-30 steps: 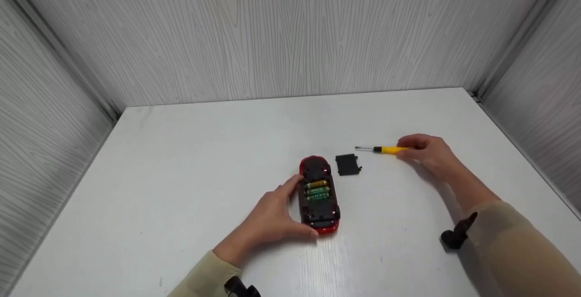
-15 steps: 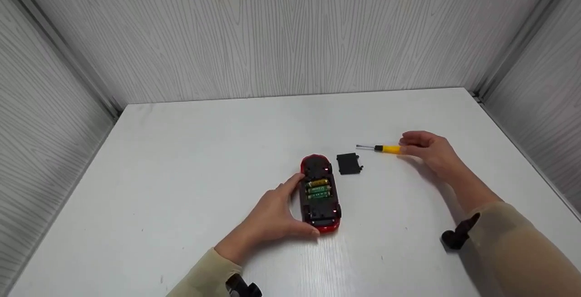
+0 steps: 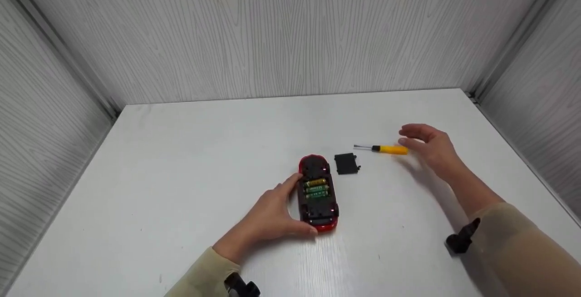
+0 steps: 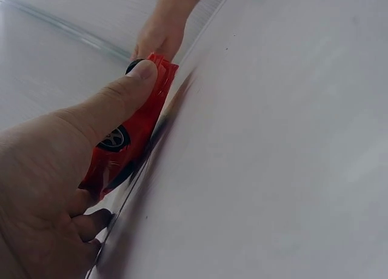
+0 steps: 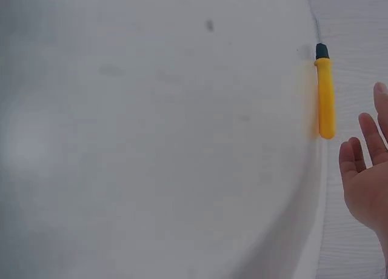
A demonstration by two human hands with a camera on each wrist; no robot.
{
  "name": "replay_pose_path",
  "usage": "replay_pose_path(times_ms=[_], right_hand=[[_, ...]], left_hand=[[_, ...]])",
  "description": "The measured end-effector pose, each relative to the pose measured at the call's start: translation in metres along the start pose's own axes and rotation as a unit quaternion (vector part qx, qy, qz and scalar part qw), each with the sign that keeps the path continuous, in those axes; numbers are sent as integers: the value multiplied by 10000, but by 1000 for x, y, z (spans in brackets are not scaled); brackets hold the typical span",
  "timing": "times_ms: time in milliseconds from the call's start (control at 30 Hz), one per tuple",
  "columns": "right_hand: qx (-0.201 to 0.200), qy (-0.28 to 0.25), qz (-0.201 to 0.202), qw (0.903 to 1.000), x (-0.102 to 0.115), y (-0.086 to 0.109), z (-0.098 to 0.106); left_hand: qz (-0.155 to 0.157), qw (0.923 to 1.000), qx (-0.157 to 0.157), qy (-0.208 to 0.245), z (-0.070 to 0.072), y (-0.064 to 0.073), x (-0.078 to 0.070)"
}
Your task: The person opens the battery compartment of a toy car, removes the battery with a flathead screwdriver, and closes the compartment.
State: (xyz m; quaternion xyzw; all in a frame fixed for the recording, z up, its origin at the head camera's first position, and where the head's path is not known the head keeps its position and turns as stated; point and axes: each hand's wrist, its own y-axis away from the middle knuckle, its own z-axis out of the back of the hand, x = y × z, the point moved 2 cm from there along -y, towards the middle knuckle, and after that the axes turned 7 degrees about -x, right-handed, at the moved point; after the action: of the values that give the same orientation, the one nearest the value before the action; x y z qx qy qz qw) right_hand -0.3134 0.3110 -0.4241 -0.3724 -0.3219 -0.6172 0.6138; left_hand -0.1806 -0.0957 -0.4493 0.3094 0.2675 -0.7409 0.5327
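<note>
A red toy car lies upside down on the table, its dark underside facing up. In its uncovered battery bay sit three batteries, one gold and two green. My left hand holds the car from the left, thumb at the near end and fingertips along the side; the left wrist view shows the thumb across the red body. My right hand, fingers loosely bent and holding nothing, hovers by the handle end of a yellow screwdriver. In the right wrist view a gap separates the hand from the yellow handle.
A black battery cover with small tabs lies right of the car, near the screwdriver's tip. The white table meets a pale wood-grain back wall, with similar panels at both sides.
My right hand has let go of the screwdriver, which stays on the table, and has lifted slightly away with fingers spread. My left hand and the car stay nearly still.
</note>
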Motion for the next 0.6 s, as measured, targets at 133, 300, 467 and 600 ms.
replay_pose_path(times_ms=[133,300,467,600], right_hand=[[129,146,655,9977,16,10,-10],[438,94,1173,9921,37,23,-29],[853,187,1522,9845,55,37,-49],[1198,337,1827,9753,64,49,-62]], left_hand=[[19,10000,50,-9,0,1,-1],[-8,9999,139,3,0,2,-3],[-100,9998,142,22,4,4,-7],[-281,9991,195,-254,11,11,-15]])
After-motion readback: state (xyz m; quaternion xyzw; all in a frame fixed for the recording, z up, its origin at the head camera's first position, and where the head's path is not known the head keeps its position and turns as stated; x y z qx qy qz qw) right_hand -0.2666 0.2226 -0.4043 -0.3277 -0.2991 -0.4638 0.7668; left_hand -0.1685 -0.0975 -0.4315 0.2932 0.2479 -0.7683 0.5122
